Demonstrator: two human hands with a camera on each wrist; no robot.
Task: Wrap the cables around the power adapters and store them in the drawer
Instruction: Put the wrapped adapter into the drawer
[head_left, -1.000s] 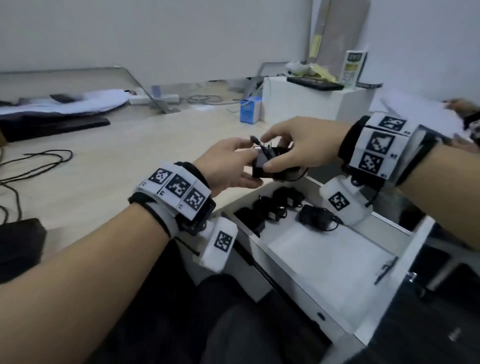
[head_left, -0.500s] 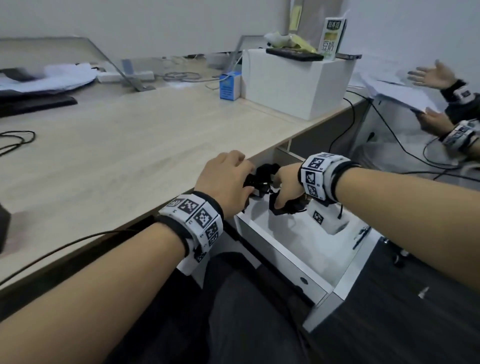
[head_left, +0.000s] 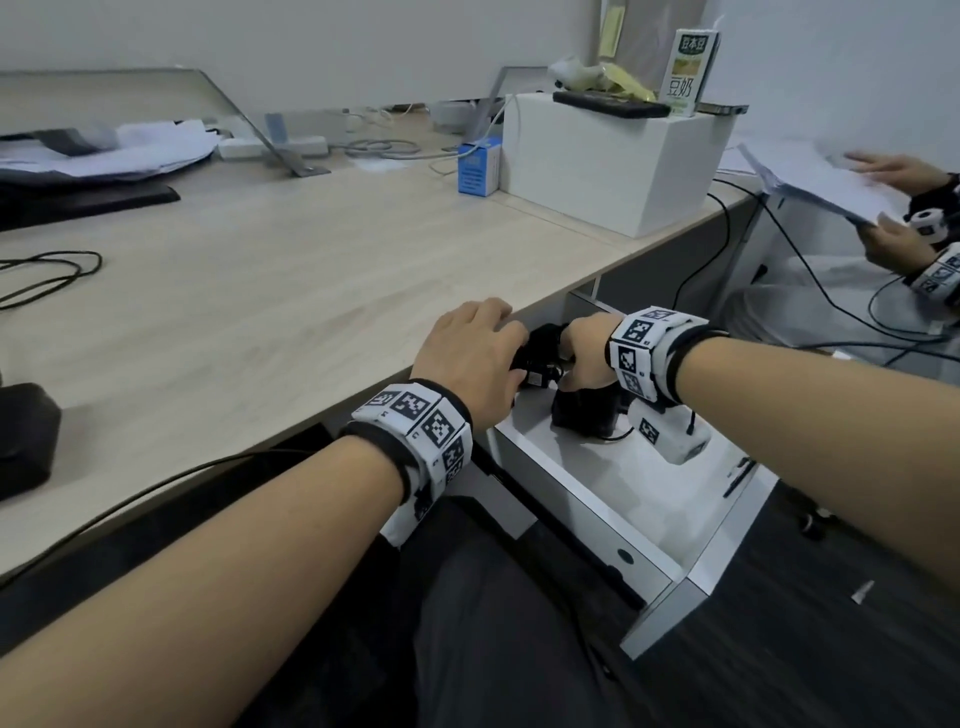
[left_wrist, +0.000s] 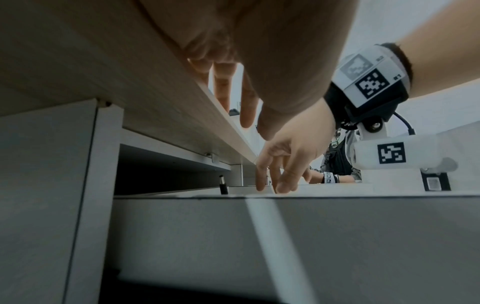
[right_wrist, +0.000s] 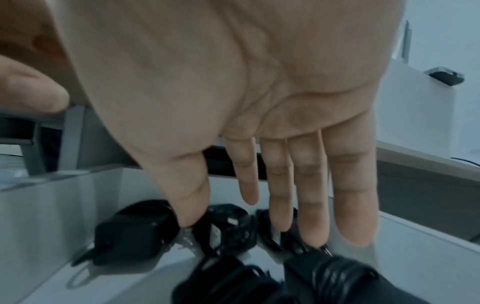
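Head view: even, soft indoor light, w/ wide-angle bending at edges. Wrist views dimmer, bluish. Right wrist view: adapters motion-blurred, near ones most; faint shadows on drawer floor. Left wrist view: near hand out of focus.

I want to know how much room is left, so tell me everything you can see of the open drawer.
The drawer is white, smooth and box-shaped, pulled out from under the wooden desk, with a small round lock on its front. Several black power adapters with wrapped cables lie at its back; the nearer floor is bare. The right hand reaches in over them.
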